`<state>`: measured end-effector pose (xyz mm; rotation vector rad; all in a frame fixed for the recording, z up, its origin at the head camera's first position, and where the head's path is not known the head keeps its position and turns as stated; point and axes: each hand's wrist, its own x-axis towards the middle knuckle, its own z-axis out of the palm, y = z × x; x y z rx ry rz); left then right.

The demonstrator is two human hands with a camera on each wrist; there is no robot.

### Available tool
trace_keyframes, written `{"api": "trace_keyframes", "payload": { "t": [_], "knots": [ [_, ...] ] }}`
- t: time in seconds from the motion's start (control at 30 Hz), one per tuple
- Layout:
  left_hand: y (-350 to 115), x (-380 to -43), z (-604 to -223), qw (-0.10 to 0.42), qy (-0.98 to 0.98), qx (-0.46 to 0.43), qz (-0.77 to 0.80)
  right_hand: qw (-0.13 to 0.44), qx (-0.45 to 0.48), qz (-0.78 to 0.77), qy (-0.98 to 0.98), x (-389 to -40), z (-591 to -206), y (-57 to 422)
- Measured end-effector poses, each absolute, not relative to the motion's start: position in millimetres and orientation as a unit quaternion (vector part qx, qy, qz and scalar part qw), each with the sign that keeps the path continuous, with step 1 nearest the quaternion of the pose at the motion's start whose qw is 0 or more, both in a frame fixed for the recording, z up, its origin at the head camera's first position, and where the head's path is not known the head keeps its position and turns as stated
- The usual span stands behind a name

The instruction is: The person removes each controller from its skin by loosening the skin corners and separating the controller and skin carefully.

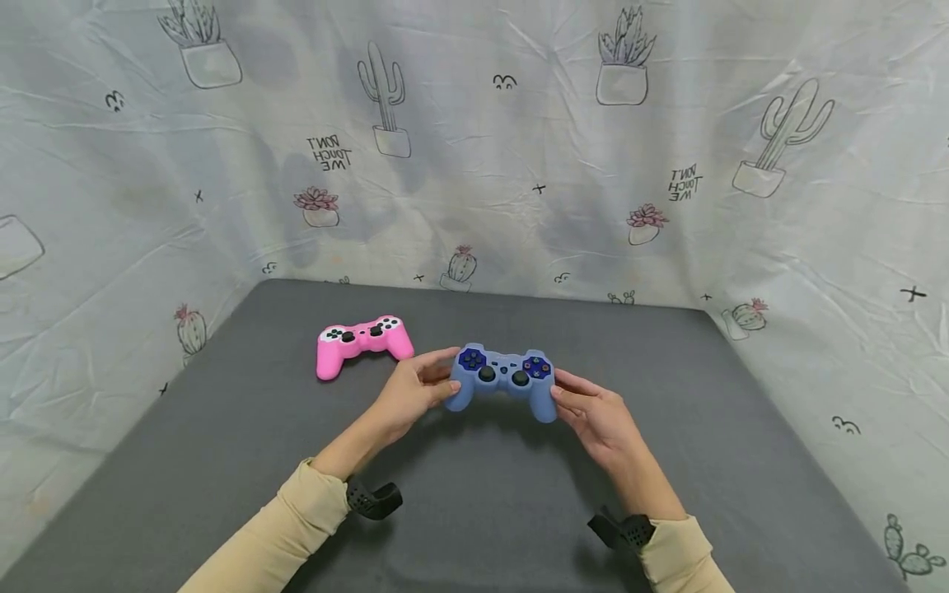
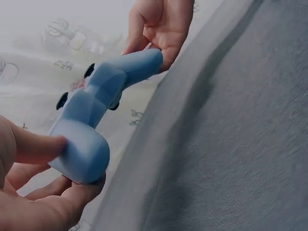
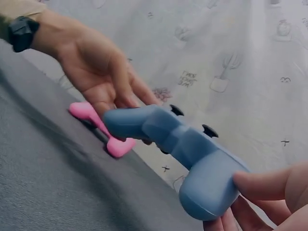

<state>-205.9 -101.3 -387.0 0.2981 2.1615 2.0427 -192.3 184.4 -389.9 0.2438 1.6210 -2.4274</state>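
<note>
Both hands hold a blue game controller [image 1: 504, 375] up off the grey table, its face with dark blue button pads and two black thumbsticks turned toward the head camera. My left hand [image 1: 411, 391] pinches its left grip, thumb in front and fingers behind. On the other side my right hand [image 1: 599, 416] pinches the right grip the same way. The left wrist view shows the controller's smooth end [image 2: 82, 151] between thumb and fingers. A pink game controller [image 1: 363, 342] with white button areas lies on the table, just beyond my left hand.
The grey table [image 1: 474, 511] spreads under both arms. Around its back and sides hangs a pale curtain [image 1: 474, 165] printed with cacti and potted plants. A black wrist strap [image 1: 374, 498] sits on the left arm, another strap [image 1: 623, 529] on the right.
</note>
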Motion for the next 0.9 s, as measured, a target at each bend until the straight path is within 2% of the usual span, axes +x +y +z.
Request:
{"api": "trace_keyframes", "payload": {
  "t": [0.37, 0.7, 0.9],
  "knots": [
    [-82, -186, -406, -0.061, 0.730, 0.101, 0.674, 0.064, 0.056, -0.810, 0.580, -189, -402, 179],
    [-88, -182, -396, -0.058, 0.741, 0.119, 0.658, 0.034, 0.018, -0.758, 0.651, -195, -417, 178],
    [-90, -194, -423, -0.090, 0.736, 0.097, 0.664, 0.012, 0.000, -0.744, 0.668, -204, -428, 173]
  ]
}}
